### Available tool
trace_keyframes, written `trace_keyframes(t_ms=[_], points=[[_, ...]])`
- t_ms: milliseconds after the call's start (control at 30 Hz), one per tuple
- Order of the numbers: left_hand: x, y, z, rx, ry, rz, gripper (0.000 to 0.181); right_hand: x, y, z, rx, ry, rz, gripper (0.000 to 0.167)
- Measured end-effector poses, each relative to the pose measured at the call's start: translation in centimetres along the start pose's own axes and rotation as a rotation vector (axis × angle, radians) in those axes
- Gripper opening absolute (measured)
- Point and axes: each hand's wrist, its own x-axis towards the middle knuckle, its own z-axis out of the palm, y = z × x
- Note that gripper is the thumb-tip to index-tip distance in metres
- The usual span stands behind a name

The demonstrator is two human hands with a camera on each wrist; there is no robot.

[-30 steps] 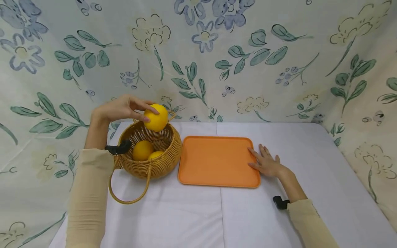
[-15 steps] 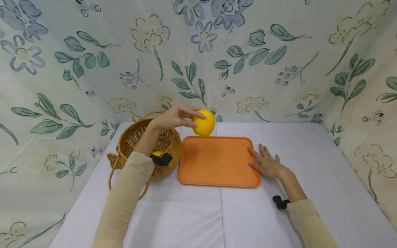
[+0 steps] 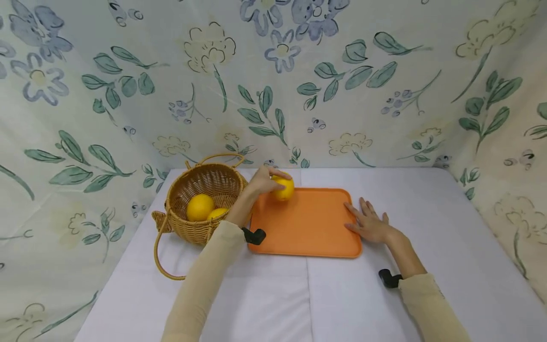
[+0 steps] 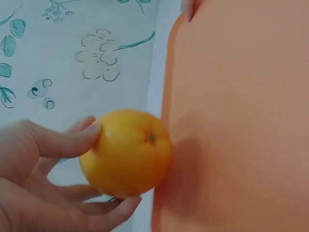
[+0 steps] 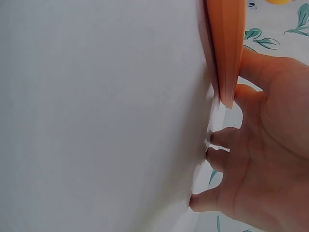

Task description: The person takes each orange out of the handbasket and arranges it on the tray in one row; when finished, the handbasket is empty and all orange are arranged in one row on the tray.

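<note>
My left hand (image 3: 261, 181) grips an orange (image 3: 285, 191) between thumb and fingers at the back left corner of the orange tray (image 3: 312, 223). In the left wrist view the fruit's stem end faces the tray, and a soft shadow falls beside it; whether it touches the tray I cannot tell. My right hand (image 3: 371, 226) rests at the tray's right edge, its fingers spread, some on the rim and others on the white cloth. Left of the tray sits a wicker basket (image 3: 188, 232) holding a second orange (image 3: 200, 207) and another yellow fruit (image 3: 218, 213), partly hidden by the basket wall.
One basket handle (image 3: 158, 259) hangs down onto the white tablecloth (image 3: 342, 299); the other handle (image 3: 220, 155) stands up at the back. Behind the table hangs a floral curtain (image 3: 273, 95). My left forearm passes in front of the basket's right side.
My left hand has carried the orange from above the basket rightward, then down to the tray's back left corner. The right hand stays at the tray's edge.
</note>
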Motion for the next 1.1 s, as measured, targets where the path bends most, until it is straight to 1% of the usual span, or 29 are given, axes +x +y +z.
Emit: trace_keyframes(t_ms=[100,167,267,333,433,467,567,700,800,867,967,1100], points=[[0.4,-0.8,1.2,-0.039,0.052,-0.059,0.032,-0.2,0.2,-0.2,0.005,0.003,-0.004,0.076],[0.3,-1.2,1.5,-0.065,0.07,-0.098,0.034,-0.1,0.2,-0.1,0.0,0.007,-0.012,0.076],[0.0,-1.4,1.7,-0.082,0.077,-0.128,0.037,-0.1,0.2,0.1,0.0,0.01,-0.01,0.076],[-0.1,-1.5,1.7,-0.077,0.078,-0.129,0.039,-0.1,0.2,0.2,-0.001,0.009,-0.006,0.076],[-0.4,-1.8,1.9,-0.084,0.1,-0.104,0.04,-0.2,0.2,0.2,-0.003,0.008,-0.004,0.076],[-0.4,-1.9,2.0,-0.088,0.111,-0.092,0.037,-0.2,0.2,0.2,-0.005,0.01,-0.005,0.076],[-0.7,-2.4,2.5,-0.095,0.151,-0.036,0.031,-0.2,0.2,0.1,-0.005,0.011,-0.009,0.076],[-0.8,-3.0,3.1,-0.051,0.215,0.039,0.032,-0.2,0.1,0.0,-0.003,0.015,-0.009,0.076],[-0.9,-3.3,3.4,-0.012,0.272,0.07,0.034,-0.2,0.1,0.0,-0.009,0.013,-0.003,0.076],[-1.0,-3.4,3.5,-0.003,0.302,0.081,0.036,-0.2,0.0,0.0,-0.013,0.012,0.0,0.076],[-1.0,-3.7,3.6,0.006,0.321,0.093,0.042,-0.1,0.0,0.0,-0.013,0.013,0.001,0.076],[-1.0,-4.1,3.7,-0.004,0.308,0.1,0.048,-0.2,0.0,0.1,-0.009,0.015,-0.001,0.075]])
